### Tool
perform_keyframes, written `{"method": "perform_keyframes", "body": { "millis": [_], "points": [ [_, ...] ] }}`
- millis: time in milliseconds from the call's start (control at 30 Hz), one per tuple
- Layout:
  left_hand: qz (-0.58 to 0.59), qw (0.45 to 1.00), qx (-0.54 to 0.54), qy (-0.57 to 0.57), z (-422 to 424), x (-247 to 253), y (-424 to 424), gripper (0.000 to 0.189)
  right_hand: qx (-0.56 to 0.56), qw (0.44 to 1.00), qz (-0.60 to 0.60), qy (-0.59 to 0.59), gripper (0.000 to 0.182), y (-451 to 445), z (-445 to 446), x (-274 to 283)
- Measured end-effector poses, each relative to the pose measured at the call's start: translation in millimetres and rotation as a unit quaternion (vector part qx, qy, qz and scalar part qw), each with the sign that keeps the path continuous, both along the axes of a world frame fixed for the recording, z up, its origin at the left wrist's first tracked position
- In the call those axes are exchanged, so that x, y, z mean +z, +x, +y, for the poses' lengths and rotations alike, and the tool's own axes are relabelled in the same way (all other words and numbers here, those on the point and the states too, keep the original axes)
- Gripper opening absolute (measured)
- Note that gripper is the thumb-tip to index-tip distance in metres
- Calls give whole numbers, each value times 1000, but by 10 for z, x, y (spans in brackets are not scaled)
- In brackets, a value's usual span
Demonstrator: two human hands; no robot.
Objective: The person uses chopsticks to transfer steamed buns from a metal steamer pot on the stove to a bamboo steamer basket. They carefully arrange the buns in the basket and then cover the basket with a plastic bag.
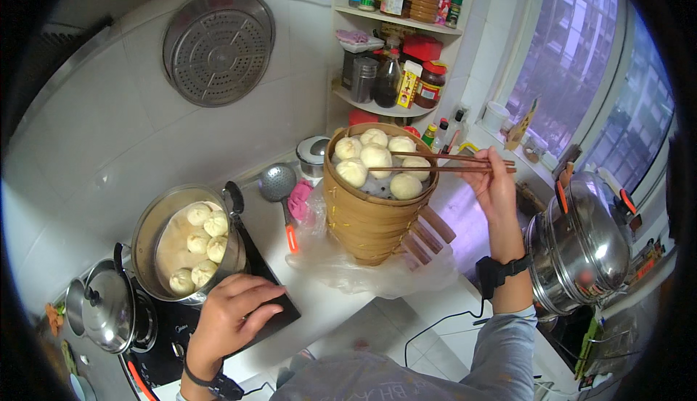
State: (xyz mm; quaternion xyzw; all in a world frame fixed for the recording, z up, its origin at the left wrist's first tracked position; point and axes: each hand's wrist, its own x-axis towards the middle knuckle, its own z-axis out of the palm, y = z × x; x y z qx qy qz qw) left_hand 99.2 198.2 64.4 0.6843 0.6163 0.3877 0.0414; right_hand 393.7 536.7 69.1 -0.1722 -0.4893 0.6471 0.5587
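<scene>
My right hand (493, 183) grips a pair of wooden chopsticks (452, 169), their tips at a steamed bun (375, 157) in the bamboo steamer (367, 221). Several more white buns lie around it on a pale cloth. Whether the chopsticks pinch that bun, I cannot tell. My left hand (234, 314) is beside the near rim of the steel pot (142, 237), fingers apart and holding nothing. Inside the pot, several buns (197, 243) rest on a pale liner, mostly towards its right side.
A skimmer (277, 183) with an orange-tipped handle and a pink cloth (299, 199) lie between pot and steamer. A lidded pot (111, 308) stands at left, a large steel steamer (582, 243) at right. Clear plastic (326, 270) lies under the bamboo steamer. Corner shelves (392, 104) hold jars and bottles.
</scene>
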Motion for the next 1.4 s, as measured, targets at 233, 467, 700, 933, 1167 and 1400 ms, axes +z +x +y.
{"method": "perform_keyframes", "body": {
  "millis": [233, 467, 700, 933, 1167, 1400],
  "points": [
    [81, 994, -19, 76, 1043, 57, 242, 22, 36, 997, 22, -61, 29, 57, 198, -402],
    [148, 988, 10, 31, 2214, 9, 49, 36, 76, 994, 28, -71, 29, 38, 324, -499],
    [214, 972, -57, -83, 2714, -84, -25, 49, 21, 998, -49, -21, 28, 22, 198, -257],
    [287, 947, -60, -130, 2825, -42, -46, 46, 9, 971, -227, 80, 28, -62, 165, 270],
    [274, 958, -82, -30, 2772, -36, 63, 38, 91, 928, -333, 139, 27, -428, 193, 704],
    [253, 960, -78, -96, 2761, -53, 156, 34, 154, 897, -381, 163, 29, -644, 337, 896]
  ]
}}
